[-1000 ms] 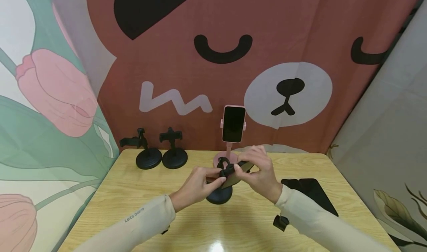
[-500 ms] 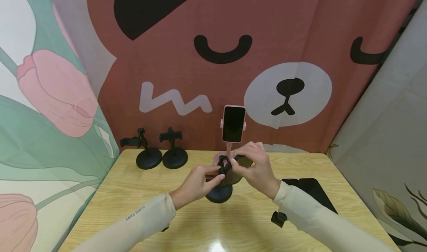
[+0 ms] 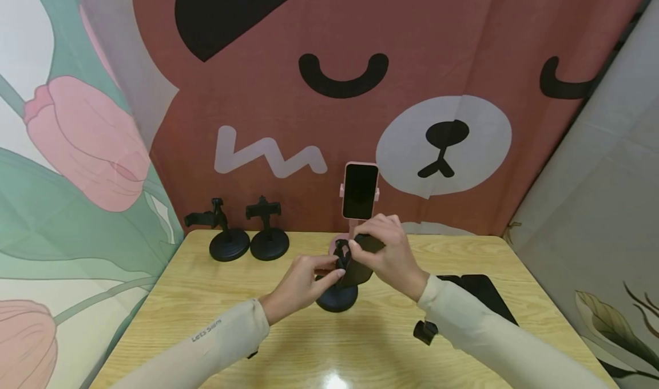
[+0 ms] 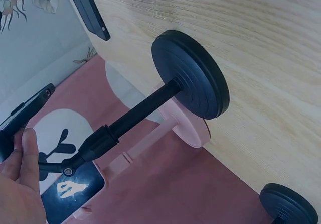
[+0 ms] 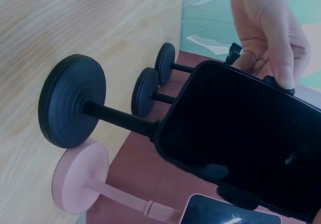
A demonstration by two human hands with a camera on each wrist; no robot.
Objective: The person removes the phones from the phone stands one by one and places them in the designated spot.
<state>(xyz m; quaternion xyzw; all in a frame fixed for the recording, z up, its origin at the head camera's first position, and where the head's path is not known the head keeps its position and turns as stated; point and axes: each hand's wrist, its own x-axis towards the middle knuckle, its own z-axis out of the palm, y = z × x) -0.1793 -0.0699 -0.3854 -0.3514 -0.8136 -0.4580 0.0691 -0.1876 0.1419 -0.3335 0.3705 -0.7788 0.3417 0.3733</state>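
A black phone point(image 5: 241, 133) sits in the clamp of a black phone stand, screen toward the right wrist camera. My left hand point(image 3: 301, 283) pinches the clamp at the phone's near left edge, thumb on the clamp's grip in the right wrist view. My right hand point(image 3: 388, 257) holds the phone's far right end between thumb and fingers. The stand's round base point(image 4: 190, 73) rests on the table, its post point(image 4: 143, 111) rising to a ball joint point(image 4: 68, 171) behind the phone. The phone is tilted.
Behind the black stand, a pink stand point(image 5: 80, 176) holds another phone point(image 3: 360, 191). Two black stands, one left point(image 3: 229, 244) and one beside it point(image 3: 270, 243), stand at the table's back left. Flat black phones point(image 3: 484, 294) lie by my right sleeve. A printed curtain point(image 3: 247, 120) hangs behind.
The phone in the black stand has turned and tilted, showing more of its broad face. My right hand has moved left and slightly up with it; my left hand stays nearly in place.
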